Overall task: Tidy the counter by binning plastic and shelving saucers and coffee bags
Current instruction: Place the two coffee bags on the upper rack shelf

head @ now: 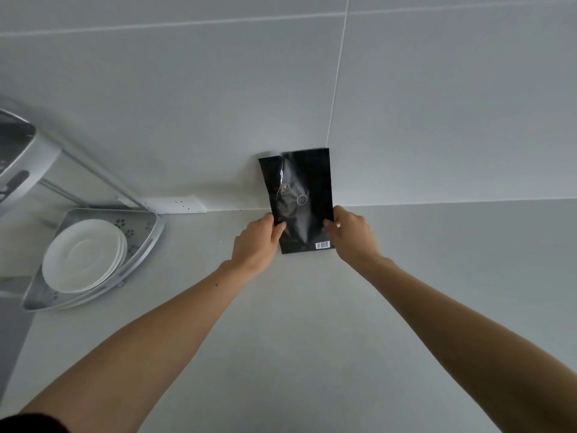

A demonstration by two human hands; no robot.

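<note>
Standing the black coffee bag [301,201] on end, you hold it by its lower edges: your left hand [256,242] has its grip closed on the left edge, your right hand [351,234] on the right edge. Its long axis runs up from the tabletop [296,323] toward the wall [406,104], with the torn top against the tiles and the barcode end nearest you. White saucers [82,254] sit stacked on the rack shelf [153,232] at your left, well apart from the bag.

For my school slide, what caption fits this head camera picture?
Two hands, left and right, stand a black coffee bag against the wall, saucers racked nearby.
</note>
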